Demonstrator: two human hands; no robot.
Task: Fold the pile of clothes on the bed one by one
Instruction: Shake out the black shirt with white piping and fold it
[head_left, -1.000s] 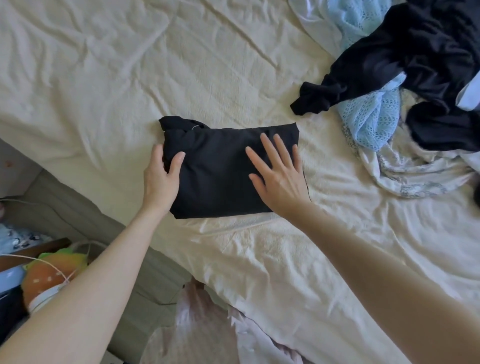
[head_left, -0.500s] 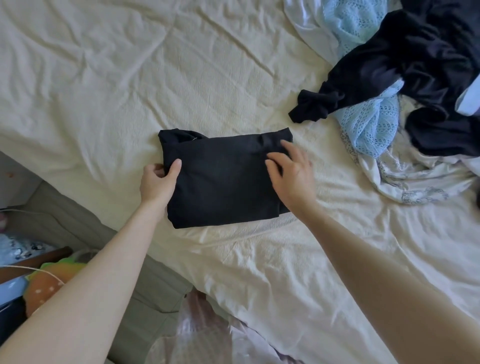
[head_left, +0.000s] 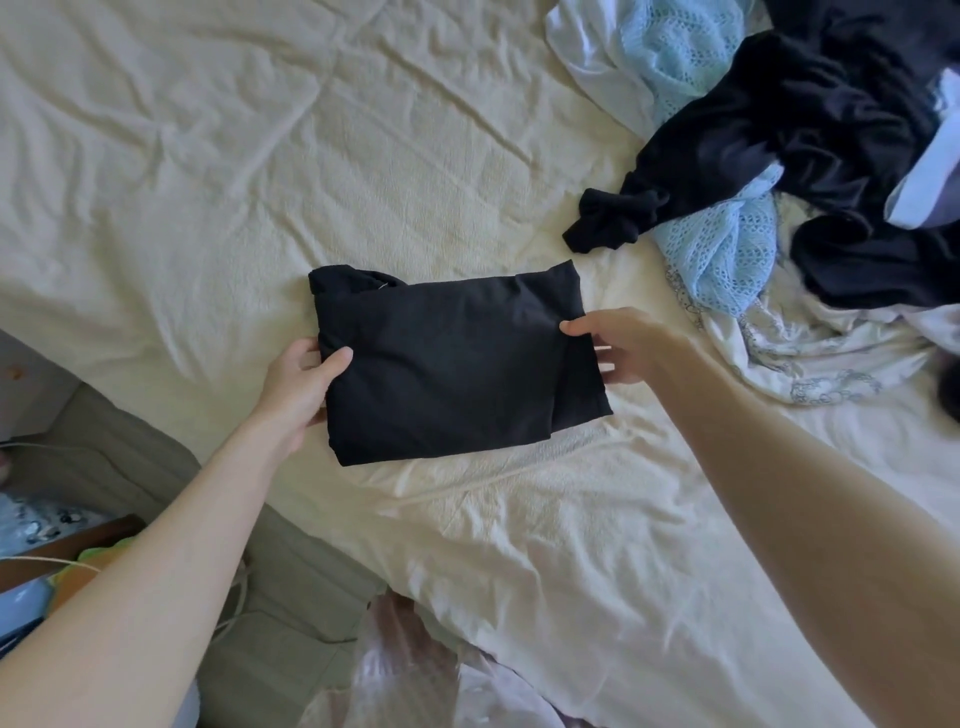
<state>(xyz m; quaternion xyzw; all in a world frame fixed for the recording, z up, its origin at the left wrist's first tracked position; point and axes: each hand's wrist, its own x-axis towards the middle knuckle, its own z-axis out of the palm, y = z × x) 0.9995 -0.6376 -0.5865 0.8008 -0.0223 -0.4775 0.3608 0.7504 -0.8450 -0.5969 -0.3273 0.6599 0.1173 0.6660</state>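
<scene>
A folded black garment (head_left: 447, 364) lies as a neat rectangle on the cream bed sheet (head_left: 260, 156). My left hand (head_left: 298, 382) grips its left edge, thumb on top and fingers underneath. My right hand (head_left: 621, 345) holds the right edge the same way, thumb over the cloth and fingers below it. The unfolded pile (head_left: 810, 156) sits at the upper right: black clothes, a light blue knit piece (head_left: 727, 249) and a white patterned garment (head_left: 810, 358).
The bed's edge runs diagonally at the lower left, with a grey-green mattress side (head_left: 130, 467) below it. An orange and green plush (head_left: 83, 571) and cables lie on the floor side. A pale pink cloth (head_left: 415, 675) shows at the bottom.
Both hands went from lying flat on the black garment to its two side edges, where they now grip it with fingers slid underneath.
</scene>
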